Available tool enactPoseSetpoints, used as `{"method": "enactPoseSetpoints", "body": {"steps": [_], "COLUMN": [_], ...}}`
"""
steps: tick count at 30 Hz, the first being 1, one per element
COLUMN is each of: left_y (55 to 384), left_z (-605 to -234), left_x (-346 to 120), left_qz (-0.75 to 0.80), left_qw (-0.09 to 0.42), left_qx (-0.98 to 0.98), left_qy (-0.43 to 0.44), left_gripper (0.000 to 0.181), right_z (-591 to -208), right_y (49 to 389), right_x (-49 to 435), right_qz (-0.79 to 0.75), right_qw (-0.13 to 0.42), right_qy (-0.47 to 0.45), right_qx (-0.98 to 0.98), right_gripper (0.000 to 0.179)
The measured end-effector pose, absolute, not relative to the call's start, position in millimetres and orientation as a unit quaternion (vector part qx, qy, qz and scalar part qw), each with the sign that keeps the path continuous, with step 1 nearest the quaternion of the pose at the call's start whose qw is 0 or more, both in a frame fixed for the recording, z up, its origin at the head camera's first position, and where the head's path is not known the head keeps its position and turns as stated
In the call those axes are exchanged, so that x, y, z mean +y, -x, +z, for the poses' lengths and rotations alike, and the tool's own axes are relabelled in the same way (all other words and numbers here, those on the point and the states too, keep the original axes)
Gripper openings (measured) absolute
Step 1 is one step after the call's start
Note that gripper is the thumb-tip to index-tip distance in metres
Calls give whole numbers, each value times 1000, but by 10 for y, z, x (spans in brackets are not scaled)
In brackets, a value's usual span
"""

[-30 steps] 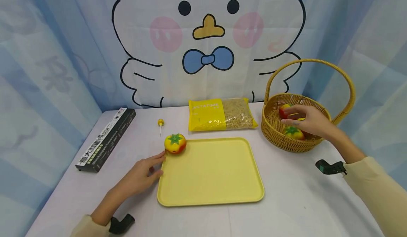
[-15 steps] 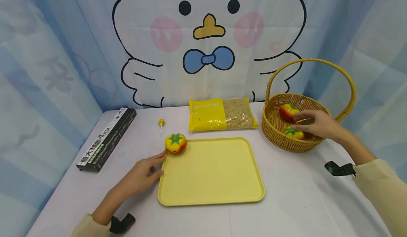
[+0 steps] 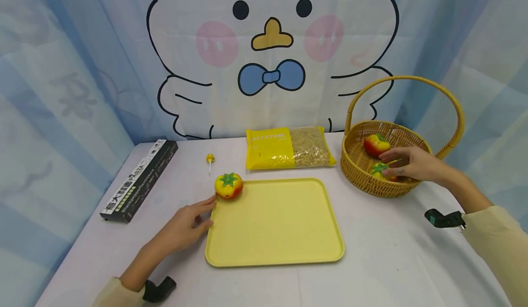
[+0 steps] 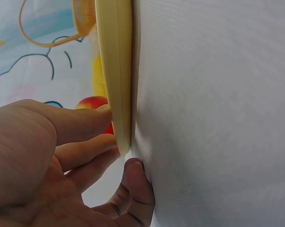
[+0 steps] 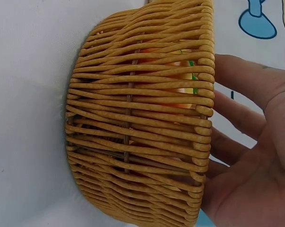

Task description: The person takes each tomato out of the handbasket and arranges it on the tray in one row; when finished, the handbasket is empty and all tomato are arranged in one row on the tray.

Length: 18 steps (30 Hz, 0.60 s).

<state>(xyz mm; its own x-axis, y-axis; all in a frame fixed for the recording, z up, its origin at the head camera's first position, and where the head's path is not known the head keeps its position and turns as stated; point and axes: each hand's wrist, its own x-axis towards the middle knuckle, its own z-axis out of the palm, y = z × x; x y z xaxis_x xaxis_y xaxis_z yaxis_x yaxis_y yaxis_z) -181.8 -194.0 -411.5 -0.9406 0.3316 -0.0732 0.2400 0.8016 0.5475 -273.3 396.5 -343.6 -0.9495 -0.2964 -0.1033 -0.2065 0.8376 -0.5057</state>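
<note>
My left hand (image 3: 181, 229) rests at the left edge of a yellow tray (image 3: 274, 256). In the left wrist view, its fingertips (image 4: 103, 109) touch the tray's side. A yellow-and-red toy fruit with a green leafy cap, persimmon-like (image 3: 228, 186), sits at the tray's back-left corner, just beyond those fingertips. My right hand (image 3: 420, 165) reaches over the rim into a wicker basket (image 3: 371, 188), fingers bent loosely above a second toy fruit (image 3: 377, 169), partly covered by them. Another, redder toy fruit (image 3: 375, 145) lies farther back in the basket. In the right wrist view, wicker hides the fingertips.
A yellow bag of pasta (image 3: 290, 148) lies behind the tray. A small yellow lollipop (image 3: 210, 158) is left of it, and a long black pasta box (image 3: 140, 181) lies at far left. The basket's tall handle (image 3: 406, 78) arches above it; a curtain stands behind.
My right hand has drawn back to the right from the redder fruit, then lowered toward the nearer fruit in the basket. My left hand keeps its place at the tray.
</note>
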Motion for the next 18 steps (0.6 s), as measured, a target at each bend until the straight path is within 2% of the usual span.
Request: {"method": "enactPoseSetpoints", "body": {"steps": [7, 18], "left_y": [1826, 1821], "left_z": [-4120, -4119], "left_x": [-1946, -1943], "left_qz": [276, 281], "left_qw": [80, 89], "left_qx": [945, 944], "left_qy": [-158, -148], "left_gripper": [53, 54], "right_z": [-3452, -3458], "right_y": [2720, 2730], "right_x": [3962, 3953], "right_qz": [-252, -236], "right_qw": [113, 120], "right_qy": [132, 134], "right_qx": [952, 955], "right_gripper": [61, 60]}}
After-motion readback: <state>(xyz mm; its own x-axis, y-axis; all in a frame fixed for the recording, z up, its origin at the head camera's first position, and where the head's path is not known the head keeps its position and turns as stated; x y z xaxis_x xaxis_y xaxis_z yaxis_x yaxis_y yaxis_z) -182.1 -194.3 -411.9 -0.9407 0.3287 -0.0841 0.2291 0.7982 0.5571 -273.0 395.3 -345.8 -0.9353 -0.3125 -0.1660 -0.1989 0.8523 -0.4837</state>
